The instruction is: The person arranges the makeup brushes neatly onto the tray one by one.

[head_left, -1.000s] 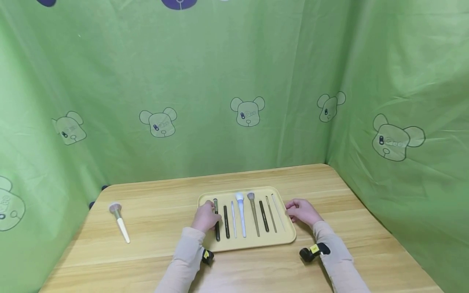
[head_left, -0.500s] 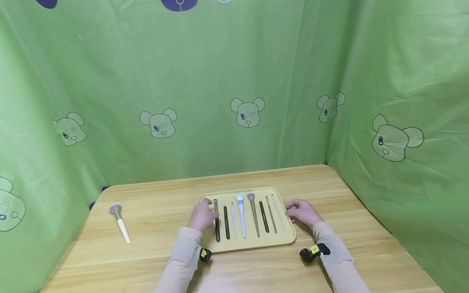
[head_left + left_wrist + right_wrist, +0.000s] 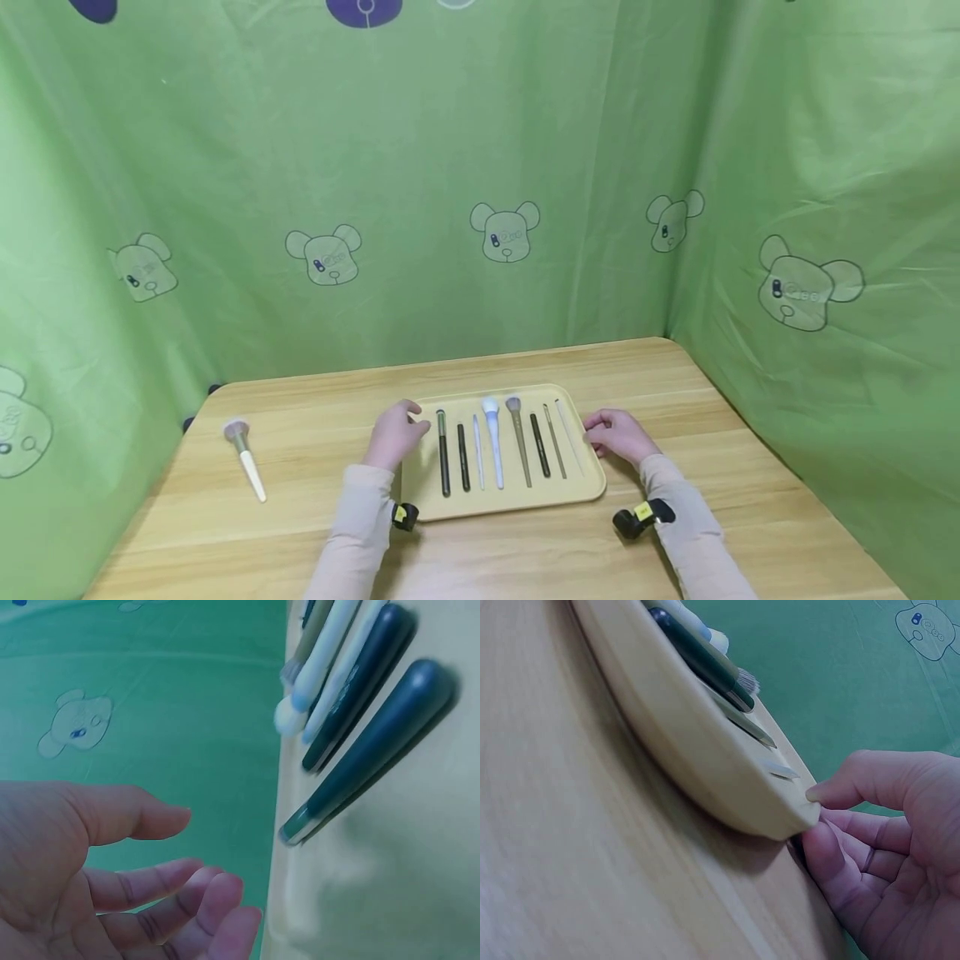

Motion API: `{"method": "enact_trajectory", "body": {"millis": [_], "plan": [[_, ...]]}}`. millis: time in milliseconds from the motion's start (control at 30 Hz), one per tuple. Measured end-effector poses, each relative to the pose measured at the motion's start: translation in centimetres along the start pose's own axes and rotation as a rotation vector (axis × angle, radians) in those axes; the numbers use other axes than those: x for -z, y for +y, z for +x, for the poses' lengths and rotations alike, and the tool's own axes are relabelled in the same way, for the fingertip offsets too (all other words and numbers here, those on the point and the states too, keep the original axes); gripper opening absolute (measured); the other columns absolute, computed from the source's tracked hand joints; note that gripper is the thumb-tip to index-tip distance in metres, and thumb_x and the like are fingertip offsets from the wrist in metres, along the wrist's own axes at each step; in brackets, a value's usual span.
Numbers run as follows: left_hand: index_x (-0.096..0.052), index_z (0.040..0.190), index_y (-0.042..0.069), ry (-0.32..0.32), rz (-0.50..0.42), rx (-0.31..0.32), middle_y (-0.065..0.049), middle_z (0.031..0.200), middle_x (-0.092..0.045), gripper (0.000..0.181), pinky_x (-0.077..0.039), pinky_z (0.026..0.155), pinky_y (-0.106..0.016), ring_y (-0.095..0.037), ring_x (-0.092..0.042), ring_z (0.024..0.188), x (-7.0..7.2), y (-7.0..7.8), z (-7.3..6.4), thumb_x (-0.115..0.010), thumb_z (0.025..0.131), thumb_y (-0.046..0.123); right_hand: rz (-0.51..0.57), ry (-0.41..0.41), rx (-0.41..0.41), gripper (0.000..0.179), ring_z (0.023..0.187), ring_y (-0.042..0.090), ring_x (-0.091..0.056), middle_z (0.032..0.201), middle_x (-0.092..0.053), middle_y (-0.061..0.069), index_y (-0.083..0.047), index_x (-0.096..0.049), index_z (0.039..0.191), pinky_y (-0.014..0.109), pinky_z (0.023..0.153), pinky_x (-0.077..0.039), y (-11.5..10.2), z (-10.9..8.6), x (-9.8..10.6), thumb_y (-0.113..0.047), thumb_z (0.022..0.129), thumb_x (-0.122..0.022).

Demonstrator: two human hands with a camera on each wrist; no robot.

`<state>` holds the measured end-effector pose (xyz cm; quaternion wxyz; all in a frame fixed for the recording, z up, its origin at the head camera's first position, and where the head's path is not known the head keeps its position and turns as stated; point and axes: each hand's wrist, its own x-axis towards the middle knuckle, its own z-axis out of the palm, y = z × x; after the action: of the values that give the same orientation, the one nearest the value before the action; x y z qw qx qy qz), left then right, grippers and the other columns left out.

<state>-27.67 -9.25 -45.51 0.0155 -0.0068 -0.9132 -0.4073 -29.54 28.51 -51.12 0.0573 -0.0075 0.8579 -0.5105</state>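
A cream tray point(image 3: 517, 504) bears a row of makeup brushes, side by side with their tips toward the back. Over the tray's left edge hovers my left hand point(image 3: 392, 435), thumb and fingers parted with nothing between them. Nearest to it lies a dark-handled brush point(image 3: 443, 458), seen in the left wrist view close to the tray's rim. My right hand point(image 3: 900, 847) pinches the tray's right rim, thumb on one side and fingers on the other. Further along the row are a light blue brush point(image 3: 494, 442) with a fluffy white head and a brown brush point(image 3: 521, 442).
A white-handled brush point(image 3: 250, 467) with a wide head lies apart on the left of the wooden table point(image 3: 322, 500). Green curtains point(image 3: 420, 150) printed with bear heads close off the back and sides.
My left hand has come off the dark-handled brush and moved left, to the tray's left edge. The right hand stays at the right rim.
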Motion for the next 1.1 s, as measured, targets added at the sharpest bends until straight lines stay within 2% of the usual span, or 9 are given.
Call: {"method": "enact_trajectory", "body": {"millis": [333,533,767,900,1000,1100], "plan": [[-0.062,0.116,-0.002,0.081,0.030,0.036,-0.023,0.104,-0.068,0.034,-0.054,0.078,-0.044,-0.031,-0.065,0.091,3.3,-1.2,0.0,-0.060,0.088,0.019,0.006,-0.001,0.002,0.031,0.065,0.012,-0.059,0.082,-0.066,0.010,0.012,-0.059,0.106,0.026,0.058,-0.055,-0.2,-0.2,0.0,-0.004,0.080,-0.066],[-0.060,0.123,-0.002,0.106,0.013,0.083,-0.025,0.114,-0.065,0.040,-0.054,0.082,-0.047,-0.035,-0.064,0.099,5.6,-2.3,-0.1,-0.058,0.091,0.023,0.015,-0.005,0.001,0.032,0.065,0.012,-0.059,0.082,-0.066,0.010,0.013,-0.059,0.106,0.026,0.058,-0.056,-0.1,-0.2,0.0,-0.004,0.080,-0.066],[-0.058,0.126,0.000,0.156,-0.014,0.124,-0.023,0.112,-0.065,0.041,-0.054,0.072,-0.038,-0.031,-0.064,0.092,7.6,-3.5,-0.3,-0.057,0.093,0.024,0.012,0.003,0.005,0.030,0.065,0.012,-0.060,0.081,-0.066,0.009,0.012,-0.060,0.105,0.026,0.058,-0.056,-0.1,-0.2,0.0,-0.004,0.080,-0.066],[-0.057,0.127,0.000,0.194,0.004,0.130,-0.022,0.109,-0.066,0.042,-0.050,0.066,-0.031,-0.028,-0.064,0.085,8.6,-4.4,-0.4,-0.056,0.093,0.024,0.012,0.004,0.000,0.031,0.065,0.012,-0.060,0.082,-0.066,0.009,0.012,-0.060,0.105,0.026,0.059,-0.056,-0.1,-0.1,0.0,-0.004,0.080,-0.066],[-0.056,0.129,0.000,0.221,0.022,0.138,-0.022,0.108,-0.067,0.043,-0.050,0.065,-0.030,-0.027,-0.064,0.083,9.4,-5.2,-0.6,-0.055,0.093,0.025,0.004,0.002,0.001,0.031,0.066,0.012,-0.060,0.082,-0.066,0.011,0.012,-0.060,0.106,0.026,0.059,-0.056,-0.1,-0.1,0.0,-0.005,0.080,-0.066],[-0.054,0.130,-0.001,0.246,0.034,0.157,-0.023,0.110,-0.066,0.045,-0.052,0.068,-0.035,-0.028,-0.064,0.084,10.4,-6.2,-0.9,-0.054,0.094,0.025,0.003,0.009,-0.009,0.031,0.066,0.012,-0.060,0.082,-0.066,0.010,0.011,-0.061,0.105,0.026,0.059,-0.056,-0.1,-0.1,0.0,-0.005,0.079,-0.066]]}}
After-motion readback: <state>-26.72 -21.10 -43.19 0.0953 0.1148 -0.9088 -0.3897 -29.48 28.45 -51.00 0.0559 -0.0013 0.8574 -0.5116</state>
